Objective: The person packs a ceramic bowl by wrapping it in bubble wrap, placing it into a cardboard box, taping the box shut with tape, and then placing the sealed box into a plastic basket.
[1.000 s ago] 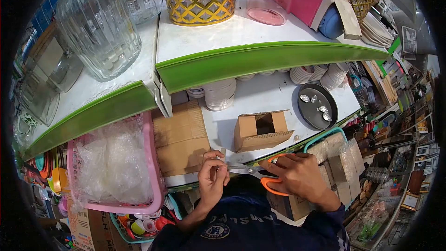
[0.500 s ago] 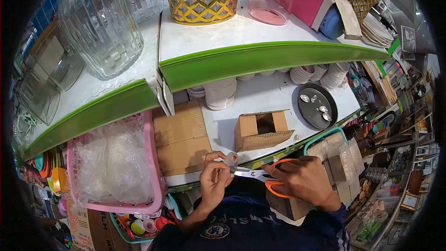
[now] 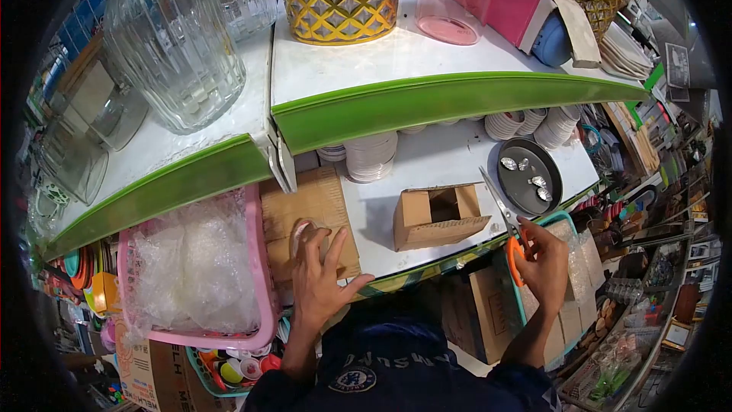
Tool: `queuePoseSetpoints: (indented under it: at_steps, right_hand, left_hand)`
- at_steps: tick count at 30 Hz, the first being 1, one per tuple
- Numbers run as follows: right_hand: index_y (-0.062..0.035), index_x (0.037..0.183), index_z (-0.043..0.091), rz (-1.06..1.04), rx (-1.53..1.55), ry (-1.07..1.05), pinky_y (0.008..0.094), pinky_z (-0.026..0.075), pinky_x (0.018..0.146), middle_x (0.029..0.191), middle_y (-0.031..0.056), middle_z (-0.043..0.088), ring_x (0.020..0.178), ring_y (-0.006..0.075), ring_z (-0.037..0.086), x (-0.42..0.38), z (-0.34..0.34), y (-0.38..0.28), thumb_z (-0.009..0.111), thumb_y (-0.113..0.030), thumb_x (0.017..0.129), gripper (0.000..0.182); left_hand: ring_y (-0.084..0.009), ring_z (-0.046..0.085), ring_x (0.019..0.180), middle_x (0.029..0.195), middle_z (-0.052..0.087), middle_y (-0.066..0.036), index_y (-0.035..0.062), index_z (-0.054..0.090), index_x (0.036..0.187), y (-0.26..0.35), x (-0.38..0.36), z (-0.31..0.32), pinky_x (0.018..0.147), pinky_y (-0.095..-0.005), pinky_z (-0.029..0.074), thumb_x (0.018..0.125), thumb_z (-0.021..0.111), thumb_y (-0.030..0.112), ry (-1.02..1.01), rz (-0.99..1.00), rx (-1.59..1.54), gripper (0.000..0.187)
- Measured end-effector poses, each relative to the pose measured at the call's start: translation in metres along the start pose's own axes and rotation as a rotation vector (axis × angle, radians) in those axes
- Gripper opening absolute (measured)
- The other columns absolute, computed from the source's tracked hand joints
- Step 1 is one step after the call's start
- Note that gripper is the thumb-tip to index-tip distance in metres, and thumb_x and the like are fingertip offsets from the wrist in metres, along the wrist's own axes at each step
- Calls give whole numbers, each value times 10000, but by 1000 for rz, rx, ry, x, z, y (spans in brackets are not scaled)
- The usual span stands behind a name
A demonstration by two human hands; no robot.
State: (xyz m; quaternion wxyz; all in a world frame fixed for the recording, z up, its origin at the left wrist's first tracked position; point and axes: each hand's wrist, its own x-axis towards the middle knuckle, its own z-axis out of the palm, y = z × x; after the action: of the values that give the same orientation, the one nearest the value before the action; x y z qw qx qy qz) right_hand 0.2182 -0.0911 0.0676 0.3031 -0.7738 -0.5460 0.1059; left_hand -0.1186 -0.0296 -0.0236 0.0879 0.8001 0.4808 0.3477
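Note:
My left hand point(image 3: 320, 278) has its fingers spread, the fingertips right at a roll of clear tape point(image 3: 303, 230) on a flat piece of cardboard point(image 3: 324, 191). Orange-handled scissors point(image 3: 499, 200) are in my right hand point(image 3: 545, 263), held by the handles with the blades pointing up and away towards the shelf. Close to their tips sits a round dark pan point(image 3: 526, 197) with several small foil-like silver pieces in it. A small cardboard box point(image 3: 422, 223) with an opening in its top stands on the white shelf between my hands.
A pink basket point(image 3: 263, 324) full of bubble wrap is at the left. Stacked white dishes point(image 3: 371, 156) stand under the green-edged upper shelf point(image 3: 457, 99), which bears glass jars point(image 3: 171, 53) and a gold-patterned container point(image 3: 339, 0). A teal-rimmed basket point(image 3: 560, 217) is by my right hand.
My hands have moved apart. The left one has gone left to the cardboard with the tape roll; the right one has carried the scissors right, turning the blades towards the shelf.

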Motion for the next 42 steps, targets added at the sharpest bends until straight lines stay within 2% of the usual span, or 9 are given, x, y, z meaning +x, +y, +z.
queuePoseSetpoints:
  at_steps: [6,11,14,22,30,33,36,38,42]
  right_hand:
    - [-89,1142,718,178,-152,44,382,540,659,827,133,725,687,255,707,11,31,30,766,-311,764,441]
    - [-115,1141,723,156,-265,27,408,551,669,773,119,724,719,290,713,25,62,53,760,-320,759,435]
    - [-131,1133,726,113,-296,1,424,553,687,806,149,719,751,317,708,33,76,63,752,-306,760,412]
    - [-102,1117,716,28,-259,-1,460,535,718,886,181,691,821,361,680,52,103,71,718,-235,790,353]
    - [-25,1062,702,-91,-93,-12,450,522,686,862,188,649,792,381,654,54,105,80,719,-159,818,279]
    - [-26,996,704,-126,-114,163,428,509,651,838,170,636,748,348,644,39,89,53,706,-124,837,188]
    - [-33,854,680,-327,54,455,337,461,570,753,100,628,640,225,595,16,85,31,717,-19,796,70]
    - [-31,843,689,-380,286,333,314,461,583,741,80,643,641,198,601,-11,89,8,722,2,773,84]
    - [-64,950,742,-315,768,-304,206,444,567,953,47,699,729,82,617,-36,91,-27,723,-113,857,107]
  left_hand:
    - [-421,453,1240,1338,423,-203,112,394,1469,-12,1,4,1007,-515,406,656,838,483,-211,-99,106,998]
    - [-429,407,1285,1371,417,-209,106,426,1454,-11,0,2,1074,-529,335,638,837,498,-244,-29,193,995]
    - [-414,312,1359,1372,434,-198,111,452,1442,-14,-3,5,1095,-558,301,681,760,616,-173,-29,15,964]
    - [-450,428,1295,1323,486,-242,-6,514,1301,-7,-9,39,1091,-582,320,677,606,831,199,117,-654,1048]
    - [-441,440,1287,1282,524,-211,24,572,1233,5,0,43,1083,-588,334,643,628,830,216,150,-622,1000]
    - [-439,443,1285,1273,532,-203,45,579,1232,8,6,44,1085,-600,328,625,651,818,218,187,-589,986]
    - [-438,444,1285,1273,536,-195,58,579,1235,11,10,47,1092,-608,317,606,677,803,220,231,-560,979]
    - [-438,444,1285,1274,537,-192,62,579,1235,14,11,49,1096,-611,309,597,688,796,220,251,-539,979]
    - [-436,444,1286,1284,538,-184,74,580,1238,20,13,50,1104,-606,301,581,715,772,212,277,-541,968]
